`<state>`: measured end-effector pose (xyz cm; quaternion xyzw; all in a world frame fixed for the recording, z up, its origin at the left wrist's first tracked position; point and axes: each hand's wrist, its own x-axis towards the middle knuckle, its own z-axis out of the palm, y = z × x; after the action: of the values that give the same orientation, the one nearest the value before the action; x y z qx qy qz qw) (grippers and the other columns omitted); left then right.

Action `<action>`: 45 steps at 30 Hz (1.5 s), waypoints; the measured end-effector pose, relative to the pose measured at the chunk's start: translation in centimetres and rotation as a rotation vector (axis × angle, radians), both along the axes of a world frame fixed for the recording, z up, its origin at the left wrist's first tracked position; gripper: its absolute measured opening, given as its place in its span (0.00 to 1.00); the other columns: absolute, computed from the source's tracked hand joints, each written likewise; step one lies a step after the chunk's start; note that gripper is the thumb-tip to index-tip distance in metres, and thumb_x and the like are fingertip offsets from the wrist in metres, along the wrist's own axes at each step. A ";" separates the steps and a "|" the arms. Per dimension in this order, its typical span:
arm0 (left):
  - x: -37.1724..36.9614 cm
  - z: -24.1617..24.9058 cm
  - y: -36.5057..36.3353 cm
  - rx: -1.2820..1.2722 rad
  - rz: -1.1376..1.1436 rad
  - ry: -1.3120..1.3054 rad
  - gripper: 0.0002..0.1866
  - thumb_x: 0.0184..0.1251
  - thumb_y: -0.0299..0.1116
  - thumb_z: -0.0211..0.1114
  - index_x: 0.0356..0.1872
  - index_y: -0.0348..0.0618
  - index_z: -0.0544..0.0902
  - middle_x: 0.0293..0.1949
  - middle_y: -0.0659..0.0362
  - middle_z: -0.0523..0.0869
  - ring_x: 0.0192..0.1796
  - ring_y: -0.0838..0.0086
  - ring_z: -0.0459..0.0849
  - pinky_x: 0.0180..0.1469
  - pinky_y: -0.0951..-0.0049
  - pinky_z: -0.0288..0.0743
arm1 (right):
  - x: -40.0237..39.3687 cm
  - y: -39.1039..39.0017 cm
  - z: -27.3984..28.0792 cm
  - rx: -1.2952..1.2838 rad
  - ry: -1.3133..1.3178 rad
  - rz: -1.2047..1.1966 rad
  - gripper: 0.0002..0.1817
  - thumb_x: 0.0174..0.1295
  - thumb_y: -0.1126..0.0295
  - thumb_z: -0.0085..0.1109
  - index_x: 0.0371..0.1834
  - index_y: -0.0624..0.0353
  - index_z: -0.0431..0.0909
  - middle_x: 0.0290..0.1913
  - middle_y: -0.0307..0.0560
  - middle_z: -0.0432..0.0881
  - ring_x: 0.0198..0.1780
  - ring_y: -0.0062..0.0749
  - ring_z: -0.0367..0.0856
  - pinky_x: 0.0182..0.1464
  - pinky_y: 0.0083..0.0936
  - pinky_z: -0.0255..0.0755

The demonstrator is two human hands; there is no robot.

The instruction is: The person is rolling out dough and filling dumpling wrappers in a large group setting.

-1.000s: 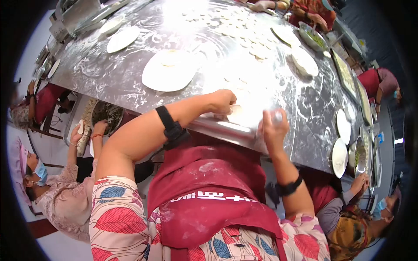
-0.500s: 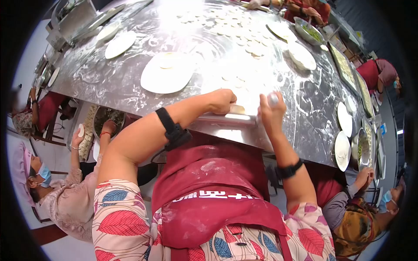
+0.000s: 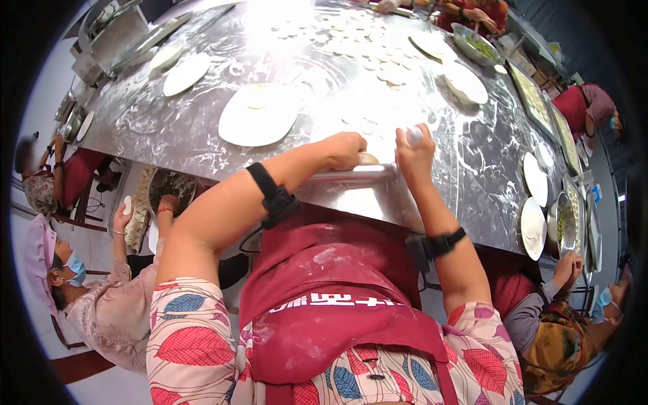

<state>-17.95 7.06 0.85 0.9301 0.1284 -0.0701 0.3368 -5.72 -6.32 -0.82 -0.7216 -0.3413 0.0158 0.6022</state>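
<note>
My left hand (image 3: 345,150) is closed low over the floured steel table, its fingers at the edge of a small round dough wrapper (image 3: 368,159). Just in front of me lies a shiny metal rolling pin (image 3: 354,175), its right end running to my right hand (image 3: 414,156). That hand is curled round, and a pale shiny rounded end shows between thumb and fingers. Two small dough rounds (image 3: 370,121) lie just beyond my hands. A large white plate (image 3: 253,125) with one wrapper (image 3: 256,103) on it stands to the left.
Many dough rounds (image 3: 378,54) are spread across the far table. More white plates (image 3: 466,84) stand around it, with a bowl of green filling (image 3: 478,47) at the back right. Co-workers sit close on my left (image 3: 111,297) and right (image 3: 560,337); another person stands opposite.
My right hand has moved slightly away from me and to the left. The rolling pin has shifted forward and its right end has swung away from me. My left hand stays near its place.
</note>
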 end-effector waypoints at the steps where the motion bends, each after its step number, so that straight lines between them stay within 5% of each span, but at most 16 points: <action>1: 0.5 -0.1 0.0 -0.001 0.023 -0.008 0.10 0.55 0.31 0.58 0.33 0.33 0.80 0.29 0.44 0.82 0.33 0.58 0.80 0.39 0.63 0.71 | 0.8 0.8 -0.1 -0.054 -0.027 0.001 0.10 0.54 0.73 0.62 0.31 0.65 0.70 0.20 0.50 0.77 0.21 0.32 0.75 0.26 0.29 0.69; 5: 0.7 -0.6 0.0 0.073 -0.046 0.005 0.12 0.57 0.34 0.60 0.35 0.34 0.81 0.30 0.44 0.82 0.36 0.58 0.81 0.40 0.62 0.72 | -0.9 -2.2 -0.3 0.022 -0.015 0.036 0.08 0.55 0.75 0.61 0.30 0.63 0.70 0.20 0.47 0.78 0.20 0.27 0.76 0.25 0.26 0.70; 8: -0.3 -0.4 0.5 0.005 -0.030 0.003 0.12 0.56 0.32 0.60 0.38 0.35 0.80 0.32 0.44 0.83 0.37 0.58 0.81 0.41 0.62 0.72 | -4.5 -6.7 0.8 0.046 0.241 0.142 0.08 0.56 0.77 0.60 0.29 0.63 0.69 0.19 0.44 0.76 0.19 0.22 0.76 0.22 0.22 0.69; 16: 0.6 -0.2 -0.1 -0.003 0.049 -0.008 0.13 0.59 0.34 0.58 0.40 0.35 0.80 0.35 0.44 0.83 0.38 0.57 0.81 0.43 0.63 0.72 | 0.1 0.2 0.2 -0.015 0.004 0.022 0.09 0.56 0.75 0.61 0.28 0.63 0.69 0.17 0.42 0.74 0.18 0.23 0.71 0.20 0.24 0.65; 24: -1.3 0.5 -0.1 -0.168 0.049 0.089 0.12 0.50 0.22 0.56 0.37 0.34 0.80 0.33 0.46 0.83 0.38 0.60 0.82 0.41 0.66 0.72 | -3.1 -4.8 0.3 0.048 0.142 0.052 0.09 0.57 0.78 0.59 0.28 0.62 0.67 0.17 0.42 0.74 0.15 0.22 0.73 0.16 0.21 0.65; 28: 0.2 -1.2 1.0 0.036 0.016 -0.011 0.12 0.54 0.32 0.60 0.37 0.35 0.81 0.33 0.45 0.84 0.37 0.58 0.82 0.42 0.63 0.74 | 0.2 1.2 0.3 0.011 -0.033 0.001 0.09 0.56 0.76 0.60 0.29 0.65 0.68 0.16 0.46 0.72 0.16 0.24 0.70 0.19 0.25 0.64; 30: -0.2 -0.9 0.4 -0.055 0.153 0.071 0.16 0.53 0.38 0.63 0.36 0.36 0.83 0.35 0.44 0.84 0.39 0.58 0.83 0.44 0.64 0.74 | 1.4 0.6 -1.7 0.070 -0.030 0.037 0.08 0.56 0.76 0.60 0.30 0.64 0.69 0.16 0.43 0.73 0.16 0.23 0.70 0.18 0.22 0.63; 36: -1.8 -2.3 -1.5 0.016 0.109 -0.261 0.09 0.45 0.30 0.64 0.29 0.39 0.80 0.31 0.47 0.83 0.38 0.56 0.82 0.40 0.64 0.74 | -4.7 -7.1 -0.3 0.109 0.153 0.132 0.08 0.61 0.77 0.57 0.29 0.58 0.67 0.17 0.39 0.72 0.15 0.19 0.70 0.15 0.17 0.62; 40: -4.2 1.0 2.8 -0.264 0.287 -0.317 0.10 0.46 0.25 0.61 0.33 0.40 0.79 0.32 0.54 0.82 0.38 0.69 0.80 0.38 0.69 0.75 | -5.0 -7.0 -0.3 0.135 0.239 0.140 0.10 0.61 0.78 0.58 0.29 0.60 0.65 0.17 0.40 0.72 0.15 0.18 0.70 0.16 0.16 0.63; 44: -8.6 4.6 11.7 -0.369 0.446 -0.347 0.15 0.50 0.30 0.65 0.41 0.36 0.80 0.37 0.54 0.83 0.40 0.70 0.81 0.41 0.71 0.76 | -4.8 -6.6 -0.3 0.147 0.169 0.167 0.09 0.64 0.76 0.56 0.30 0.58 0.65 0.13 0.41 0.70 0.13 0.19 0.68 0.13 0.16 0.59; 45: -9.3 5.7 13.5 -0.046 0.497 -0.198 0.15 0.51 0.30 0.65 0.41 0.37 0.81 0.37 0.53 0.84 0.40 0.68 0.82 0.41 0.70 0.76 | -4.9 -6.7 -0.2 0.151 0.173 0.178 0.09 0.64 0.75 0.56 0.30 0.58 0.65 0.13 0.41 0.70 0.13 0.19 0.68 0.13 0.16 0.59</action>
<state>-27.26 20.52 6.54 0.8646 0.3175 0.1032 0.3756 -10.64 -13.01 -1.01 -0.6370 -0.3508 0.1055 0.6783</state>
